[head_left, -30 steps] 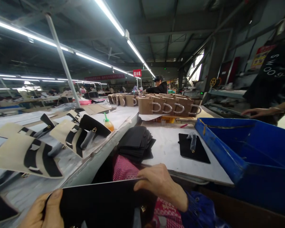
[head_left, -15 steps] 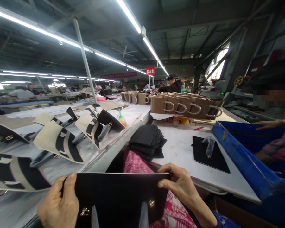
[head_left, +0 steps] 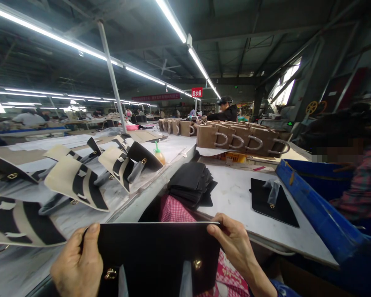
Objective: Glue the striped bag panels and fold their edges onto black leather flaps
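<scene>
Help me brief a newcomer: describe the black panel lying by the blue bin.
Find the big blue bin at right. Beside it, on the white tabletop, lies a black panel. Unlike the stacked black pieces to its left, it carries a plastic-wrapped strip and gold fitting.

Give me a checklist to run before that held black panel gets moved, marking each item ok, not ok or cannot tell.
1. Left grip on the flat black rectangular panel: ok, thumb across its face.
2. Right grip on the panel: ok, at the upper right corner.
3. Panel's top edge roughly level: ok.
4. Panel's lower edge unobstructed: cannot tell, partly out of frame.
5. Small gold metal fittings securely fastened: cannot tell.
6. Stack of flat black sheets squared up: not ok, edges fanned unevenly.
</scene>
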`<act>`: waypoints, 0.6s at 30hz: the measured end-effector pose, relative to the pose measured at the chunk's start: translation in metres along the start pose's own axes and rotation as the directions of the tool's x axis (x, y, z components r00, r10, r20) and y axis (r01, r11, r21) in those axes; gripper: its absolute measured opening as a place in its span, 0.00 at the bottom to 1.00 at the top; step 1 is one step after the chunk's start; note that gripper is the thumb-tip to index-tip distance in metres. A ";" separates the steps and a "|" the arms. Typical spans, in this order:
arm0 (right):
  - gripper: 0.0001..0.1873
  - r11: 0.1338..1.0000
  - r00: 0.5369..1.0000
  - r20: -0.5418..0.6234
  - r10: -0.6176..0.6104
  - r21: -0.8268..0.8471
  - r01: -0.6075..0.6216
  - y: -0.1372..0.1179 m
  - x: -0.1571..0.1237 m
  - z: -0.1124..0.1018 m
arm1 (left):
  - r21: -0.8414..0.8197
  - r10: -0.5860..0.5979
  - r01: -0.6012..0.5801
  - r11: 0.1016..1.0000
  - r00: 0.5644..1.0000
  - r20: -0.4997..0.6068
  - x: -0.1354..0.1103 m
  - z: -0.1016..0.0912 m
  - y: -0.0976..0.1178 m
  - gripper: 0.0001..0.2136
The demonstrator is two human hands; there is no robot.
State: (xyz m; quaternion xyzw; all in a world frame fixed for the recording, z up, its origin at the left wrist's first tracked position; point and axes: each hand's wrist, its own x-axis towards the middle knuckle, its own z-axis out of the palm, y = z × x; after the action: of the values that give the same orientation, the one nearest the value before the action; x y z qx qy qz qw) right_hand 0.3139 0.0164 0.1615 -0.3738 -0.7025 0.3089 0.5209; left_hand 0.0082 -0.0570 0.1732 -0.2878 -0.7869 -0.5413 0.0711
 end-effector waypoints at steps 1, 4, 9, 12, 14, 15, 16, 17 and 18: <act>0.25 1.000 1.000 -0.010 -0.005 -0.016 0.005 -0.001 0.000 0.001 | 0.002 0.013 -0.013 1.000 1.000 -0.017 0.000 0.000 -0.002 0.13; 0.25 0.999 0.999 -0.040 -0.011 -0.052 0.009 -0.003 0.000 0.002 | 0.003 0.084 -0.084 0.996 0.994 -0.065 0.000 0.003 -0.006 0.13; 0.27 0.996 0.997 -0.079 0.015 -0.082 -0.021 0.004 -0.002 0.008 | 0.016 0.161 -0.160 0.987 0.977 -0.138 -0.002 0.006 -0.007 0.13; 0.30 0.994 0.997 -0.058 0.059 -0.089 -0.064 0.015 0.000 0.009 | 0.013 0.290 -0.293 0.956 0.938 -0.192 -0.005 0.006 -0.008 0.14; 0.32 0.992 0.998 -0.001 0.060 -0.109 -0.060 0.019 0.004 0.007 | 0.023 0.404 -0.407 0.913 0.893 -0.197 -0.008 0.006 -0.007 0.14; 0.33 0.992 0.998 0.042 0.042 -0.122 -0.037 0.019 0.007 0.007 | 0.027 0.463 -0.467 0.884 0.865 -0.193 -0.011 0.007 -0.004 0.14; 0.33 0.991 0.996 0.092 0.012 -0.135 0.000 0.017 0.011 0.007 | 0.017 0.521 -0.527 0.849 0.833 -0.188 -0.014 0.008 0.000 0.14; 0.33 0.989 0.989 0.147 -0.024 -0.143 0.045 0.013 0.014 0.008 | -0.005 0.574 -0.584 0.812 0.800 -0.177 -0.017 0.009 0.005 0.13; 0.32 0.986 0.977 0.203 -0.061 -0.140 0.091 0.008 0.017 0.010 | -0.035 0.620 -0.633 0.774 0.767 -0.167 -0.022 0.010 0.011 0.13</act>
State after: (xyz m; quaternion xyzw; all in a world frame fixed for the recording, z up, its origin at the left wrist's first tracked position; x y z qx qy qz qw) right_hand 0.3028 0.0347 0.1607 -0.3519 -0.7856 0.2711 0.4307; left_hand 0.0341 -0.0531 0.1691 -0.4962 -0.6134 -0.5407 0.2919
